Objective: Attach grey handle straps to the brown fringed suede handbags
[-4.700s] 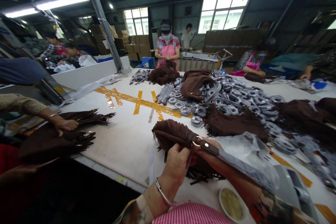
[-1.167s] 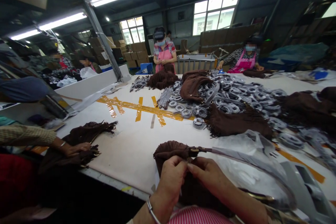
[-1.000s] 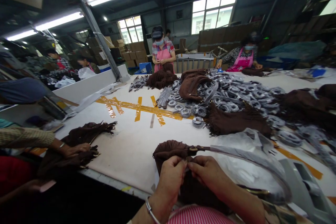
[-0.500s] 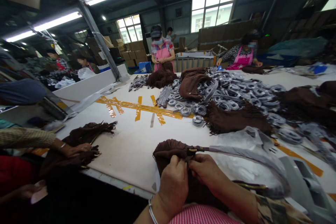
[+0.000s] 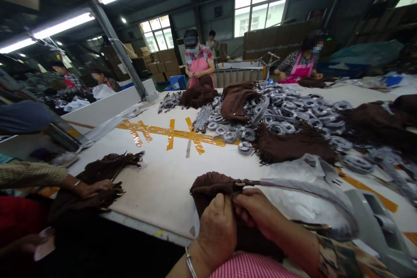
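Hands have bunched tighter on the brown fringed bag (image 5: 208, 183) since a moment ago!
Left hand (image 5: 216, 230) is curled, thumb pressing the bag's top edge; right hand (image 5: 257, 213) touches it, fingers bent, pinching the same dark fabric. The bag sits at the table's (image 5: 163, 178) near edge, its grey-wrapped strap (image 5: 302, 188) trailing right. At far left, a co-worker's hand (image 5: 93, 189) rests on another brown bag.

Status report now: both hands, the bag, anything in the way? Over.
Left hand and right hand both pinching brown fringed bag at its top. Wrapped strap trails right. Co-worker's hand apart, far left, on another bag.
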### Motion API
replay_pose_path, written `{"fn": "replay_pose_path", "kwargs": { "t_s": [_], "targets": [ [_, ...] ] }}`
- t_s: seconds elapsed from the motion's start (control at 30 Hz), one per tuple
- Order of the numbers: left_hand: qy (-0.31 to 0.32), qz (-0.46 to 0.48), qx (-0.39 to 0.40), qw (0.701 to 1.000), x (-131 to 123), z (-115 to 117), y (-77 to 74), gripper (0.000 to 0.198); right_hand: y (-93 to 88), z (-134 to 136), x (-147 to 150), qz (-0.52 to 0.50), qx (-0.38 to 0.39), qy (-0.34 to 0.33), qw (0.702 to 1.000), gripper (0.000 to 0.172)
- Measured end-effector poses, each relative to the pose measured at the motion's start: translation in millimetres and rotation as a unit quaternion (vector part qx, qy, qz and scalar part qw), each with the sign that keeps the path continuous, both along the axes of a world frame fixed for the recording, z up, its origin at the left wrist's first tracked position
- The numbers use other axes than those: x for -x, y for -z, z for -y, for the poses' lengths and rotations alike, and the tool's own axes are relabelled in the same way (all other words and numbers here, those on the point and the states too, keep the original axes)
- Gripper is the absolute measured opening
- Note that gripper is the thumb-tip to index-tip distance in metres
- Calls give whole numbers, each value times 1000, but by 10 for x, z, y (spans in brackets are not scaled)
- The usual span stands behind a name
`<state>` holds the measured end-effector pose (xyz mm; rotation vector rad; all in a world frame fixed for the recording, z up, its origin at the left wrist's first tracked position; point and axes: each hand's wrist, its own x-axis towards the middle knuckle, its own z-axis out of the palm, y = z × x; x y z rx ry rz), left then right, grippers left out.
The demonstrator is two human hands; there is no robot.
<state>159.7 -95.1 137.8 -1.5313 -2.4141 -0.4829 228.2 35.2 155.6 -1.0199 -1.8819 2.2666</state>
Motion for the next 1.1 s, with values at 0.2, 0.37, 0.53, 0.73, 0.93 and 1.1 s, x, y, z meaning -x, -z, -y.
{"fn": "replay_pose_path", "kwargs": {
  "t_s": [0.2,0.37,0.53,0.73,0.93,1.1],
  "targets": [
    [24,-15,13,1000,20,14,0,25,-43,-16,55,-8,47,10,999,18],
    [43,54,13,998,62,20,-28,22,57,-23,118,52,36,6,998,19],
    [-2,256,-53,965,91,2,-83,27,305,-29,107,29,-23,0,999,21],
    [-111,507,-110,848,170,-87,-20,29,271,-68,89,59,-107,-34,992,23],
    [-168,680,-86,708,180,-149,57,37,276,-93,85,62,-114,-40,991,24],
    [-155,584,-76,793,226,-167,-46,28,239,-197,-11,15,-72,-108,991,20]
  ]
}}
